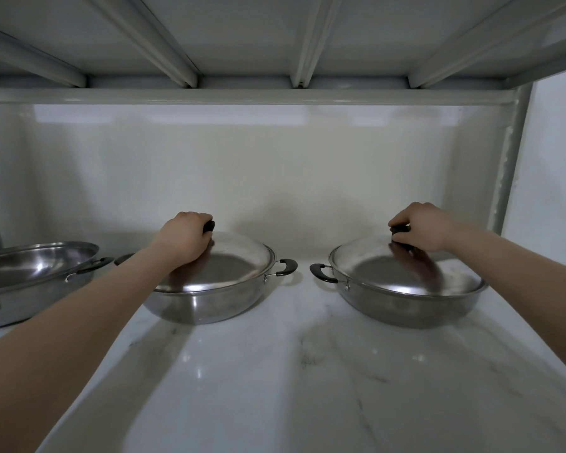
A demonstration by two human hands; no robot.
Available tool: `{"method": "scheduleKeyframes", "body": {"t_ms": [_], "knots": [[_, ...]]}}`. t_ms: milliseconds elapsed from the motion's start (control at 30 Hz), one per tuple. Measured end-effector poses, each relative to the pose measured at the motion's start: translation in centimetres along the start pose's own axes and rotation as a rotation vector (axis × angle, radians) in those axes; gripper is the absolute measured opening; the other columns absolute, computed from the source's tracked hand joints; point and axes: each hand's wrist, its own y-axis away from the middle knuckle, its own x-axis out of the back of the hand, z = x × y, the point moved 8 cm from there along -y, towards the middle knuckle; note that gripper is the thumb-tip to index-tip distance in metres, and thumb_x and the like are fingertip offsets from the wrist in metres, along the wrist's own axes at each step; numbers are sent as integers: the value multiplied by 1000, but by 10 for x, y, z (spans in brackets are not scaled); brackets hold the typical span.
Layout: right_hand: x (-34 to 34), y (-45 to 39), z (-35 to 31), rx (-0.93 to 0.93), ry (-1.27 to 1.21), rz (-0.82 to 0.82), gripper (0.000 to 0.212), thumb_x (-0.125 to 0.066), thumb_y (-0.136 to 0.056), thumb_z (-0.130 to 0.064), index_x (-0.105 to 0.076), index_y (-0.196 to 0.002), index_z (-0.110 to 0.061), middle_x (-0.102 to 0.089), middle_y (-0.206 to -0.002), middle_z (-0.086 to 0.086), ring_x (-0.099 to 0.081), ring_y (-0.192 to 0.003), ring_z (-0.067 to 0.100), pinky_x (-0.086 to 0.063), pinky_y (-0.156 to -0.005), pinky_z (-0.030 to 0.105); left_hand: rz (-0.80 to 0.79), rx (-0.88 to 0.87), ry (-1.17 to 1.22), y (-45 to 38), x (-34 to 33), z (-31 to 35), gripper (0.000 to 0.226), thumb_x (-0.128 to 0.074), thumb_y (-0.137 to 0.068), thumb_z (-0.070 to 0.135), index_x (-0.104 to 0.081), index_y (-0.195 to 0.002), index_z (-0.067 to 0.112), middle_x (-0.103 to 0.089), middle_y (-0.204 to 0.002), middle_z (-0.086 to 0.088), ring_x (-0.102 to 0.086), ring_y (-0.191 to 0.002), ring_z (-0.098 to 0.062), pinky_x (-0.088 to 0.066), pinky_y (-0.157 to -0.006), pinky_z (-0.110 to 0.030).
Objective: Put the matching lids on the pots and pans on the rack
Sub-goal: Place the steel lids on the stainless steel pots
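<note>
Two shallow steel pots stand side by side on the marble shelf. The left pot (209, 304) wears a domed steel lid (229, 266), and my left hand (185, 237) is closed around that lid's black knob. The right pot (406, 305) also carries a domed steel lid (389, 273); my right hand (420, 228) grips its black knob from above. Both lids sit flat on their rims. A third steel pan (30, 276) without a lid rests at the far left, partly cut off by the frame edge.
The marble shelf surface (275, 371) stretches toward me in front of the pots. A grey metal shelf (242, 96) hangs low overhead. The rack's upright post (510, 165) stands at the back right, and a white wall closes the back.
</note>
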Motion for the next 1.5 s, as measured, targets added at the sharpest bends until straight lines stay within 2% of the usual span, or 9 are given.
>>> {"method": "scheduleKeyframes", "body": {"t_ms": [100, 233, 300, 500, 633, 733, 933, 1067, 1500], "knots": [[-1, 1, -1, -4, -1, -8, 25, -60, -87, -15, -70, -107, -4, -69, -112, 14, -60, -105, 31, -48, -89, 35, -9, 17, 4, -1, -1, -1, 20, -45, -90, 13, -60, -98, 1, -65, -103, -21, -55, -96, -37, -44, -75, -37], [-1, 3, -1, -17, -14, -3, 28, -59, -88, -15, -69, -112, -6, -68, -117, 11, -58, -109, 29, -46, -90, 32, -27, 30, 45, 0, -3, -4, 37, -47, -92, 14, -55, -128, 12, -61, -125, -16, -52, -116, -35, -44, -93, -38], [-2, 4, 0, -25, -17, 2, 27, -58, -88, -15, -69, -109, -3, -69, -115, 12, -59, -108, 31, -47, -90, 34, -34, 31, 65, 0, -3, -4, 42, -47, -92, 14, -52, -133, 17, -59, -129, -15, -51, -120, -34, -43, -97, -38], [-3, 7, -2, -36, -8, -43, 33, -56, -90, -23, -64, -115, -2, -64, -123, 15, -55, -113, 32, -44, -97, 37, -102, 39, 118, 4, 1, -2, 42, -44, -94, 16, -51, -135, 18, -59, -132, -10, -48, -124, -30, -39, -100, -33], [13, 11, -14, -19, 31, -53, 48, -56, -90, -30, -47, -136, -17, -48, -142, 7, -42, -130, 26, -34, -105, 32, -91, 15, 79, 6, 20, 7, 41, -47, -92, 19, -53, -132, 20, -55, -133, -10, -49, -123, -28, -39, -100, -32], [28, 18, -37, 43, 59, -26, 52, -59, -88, -31, -45, -137, -22, -47, -142, 4, -40, -131, 24, -35, -105, 33, -72, -16, 26, 12, 44, 18, 40, -51, -90, 24, -53, -131, 22, -50, -137, -8, -48, -123, -27, -38, -100, -34], [48, 50, -100, 191, 87, -28, 56, -60, -84, -29, -44, -137, -23, -48, -142, 0, -42, -131, 22, -39, -105, 37, -136, -93, -49, 40, 87, 33, 38, -56, -88, 34, -56, -125, 24, -59, -126, -5, -51, -117, -24, -42, -96, -34], [54, 81, -140, 282, 78, -63, 61, -62, -82, -29, -41, -139, -26, -51, -138, 1, -45, -128, 21, -42, -102, 36, -181, -104, -95, 77, 110, 36, 38, -55, -87, 30, -56, -124, 25, -59, -128, -4, -50, -120, -23, -43, -94, -33], [62, 172, -223, 438, 59, -135, 59, -60, -81, -31, -44, -137, -27, -53, -136, 3, -51, -121, 26, -45, -92, 32, -235, 53, -249, 218, 163, -11, 36, -57, -83, 30, -60, -119, 26, -64, -122, 0, -58, -110, -26, -47, -89, -31]]}}
